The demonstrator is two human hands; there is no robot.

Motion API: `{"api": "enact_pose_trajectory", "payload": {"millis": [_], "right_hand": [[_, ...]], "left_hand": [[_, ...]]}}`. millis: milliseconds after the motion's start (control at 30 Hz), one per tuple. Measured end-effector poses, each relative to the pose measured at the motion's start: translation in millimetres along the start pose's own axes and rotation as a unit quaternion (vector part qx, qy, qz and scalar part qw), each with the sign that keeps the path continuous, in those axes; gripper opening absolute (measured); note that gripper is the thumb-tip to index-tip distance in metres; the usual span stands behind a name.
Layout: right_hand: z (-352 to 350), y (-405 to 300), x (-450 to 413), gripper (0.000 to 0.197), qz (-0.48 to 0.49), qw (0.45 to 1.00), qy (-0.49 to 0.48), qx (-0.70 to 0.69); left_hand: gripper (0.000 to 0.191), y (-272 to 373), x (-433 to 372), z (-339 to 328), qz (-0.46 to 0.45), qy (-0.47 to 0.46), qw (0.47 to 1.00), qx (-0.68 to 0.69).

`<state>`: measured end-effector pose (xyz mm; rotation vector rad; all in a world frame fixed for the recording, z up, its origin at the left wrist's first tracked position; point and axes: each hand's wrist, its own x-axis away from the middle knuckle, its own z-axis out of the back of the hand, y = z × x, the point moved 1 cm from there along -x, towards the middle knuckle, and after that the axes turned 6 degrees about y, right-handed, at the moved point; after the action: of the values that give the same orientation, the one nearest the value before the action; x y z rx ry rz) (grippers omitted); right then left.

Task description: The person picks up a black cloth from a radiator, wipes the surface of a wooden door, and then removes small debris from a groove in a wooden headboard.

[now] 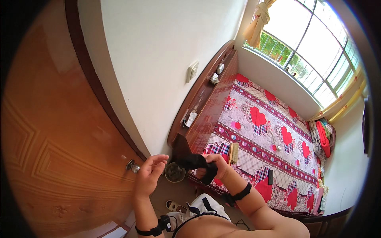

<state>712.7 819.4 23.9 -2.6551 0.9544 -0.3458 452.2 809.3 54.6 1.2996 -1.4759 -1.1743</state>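
Observation:
My right hand (216, 167) is closed around a bunched black cloth item (195, 163), which hangs below the fingers and reaches out to their left. My left hand (151, 172) is raised with its fingers apart and nothing in it, between the door knob and the black cloth. A wooden-backed bristle brush (234, 153) lies on the patterned bedspread (259, 131), just beyond my right hand. Farther right on the bed rests a black phone-like object (270, 177). Both forearms wear black straps.
The wooden door (74, 142) with its round knob (135, 168) stands at left. A round bin (175, 172) sits on the floor by the wooden headboard (193, 101). The headboard shelf holds crumpled tissue (214, 78) and white paper (191, 119). Bedding (323, 138) is heaped at the far side.

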Motion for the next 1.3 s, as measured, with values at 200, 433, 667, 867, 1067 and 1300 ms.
{"api": "enact_pose_trajectory", "payload": {"millis": [200,433,667,867,1067,1300], "right_hand": [[-17.3,26.9,-11.3,0.027,-0.045,0.912,0.116,0.391],[-38.9,42.0,-29.2,0.037,0.019,0.826,0.153,0.541],[-23.7,50.3,-40.0,0.054,0.121,0.793,0.153,0.577],[-23.2,45.3,-36.1,0.058,0.13,0.774,0.173,0.596],[-30.5,39.5,-33.7,0.047,0.133,0.753,0.184,0.618],[-19.5,37.2,-28.1,0.026,0.134,0.784,0.23,0.56]], "left_hand": [[0.038,7.3,9.9,-12.0,-0.039,-0.065,0.988,-0.137],[0.046,12.5,24.2,-5.5,-0.01,-0.074,0.95,-0.303],[0.044,-14.2,21.7,11.1,-0.018,-0.003,0.949,-0.315],[0.03,-23.6,17.6,17.3,-0.032,0.01,0.966,-0.256],[0.026,-24.9,18.4,12.1,-0.036,0.024,0.983,-0.179],[0.021,-26.0,17.2,11.8,-0.013,0.027,0.981,-0.19]]}}
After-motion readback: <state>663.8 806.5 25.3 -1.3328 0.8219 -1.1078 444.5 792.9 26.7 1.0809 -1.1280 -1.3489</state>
